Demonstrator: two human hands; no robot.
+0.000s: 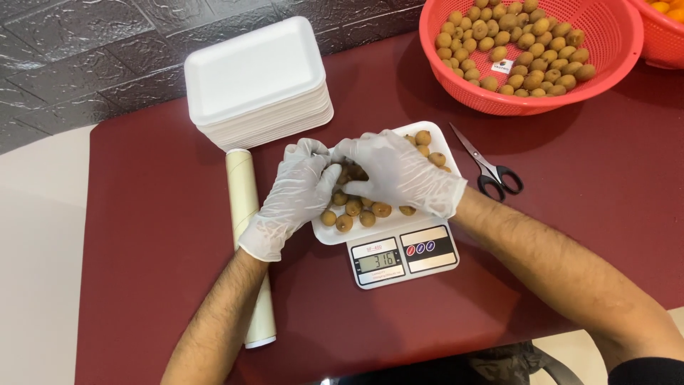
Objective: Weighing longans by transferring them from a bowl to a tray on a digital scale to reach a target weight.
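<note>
A white foam tray (324, 234) rests on a small digital kitchen scale (404, 254) and holds several small round brown fruits (354, 209). Both my hands wear thin clear gloves and hover over the tray's middle. My left hand (295, 192) has its fingers curled down among the fruits at the tray's left part. My right hand (397, 171) lies across the tray with fingers bent onto the fruits, meeting the left fingertips. What the fingers pinch is hidden under the hands.
A stack of white foam trays (258, 80) sits at the back left. A cream roll (246, 235) lies lengthwise left of the scale. Black-handled scissors (490, 170) lie right of the tray. A red basket (605, 50) of brown fruits stands at the back right, beside another basket (666, 36).
</note>
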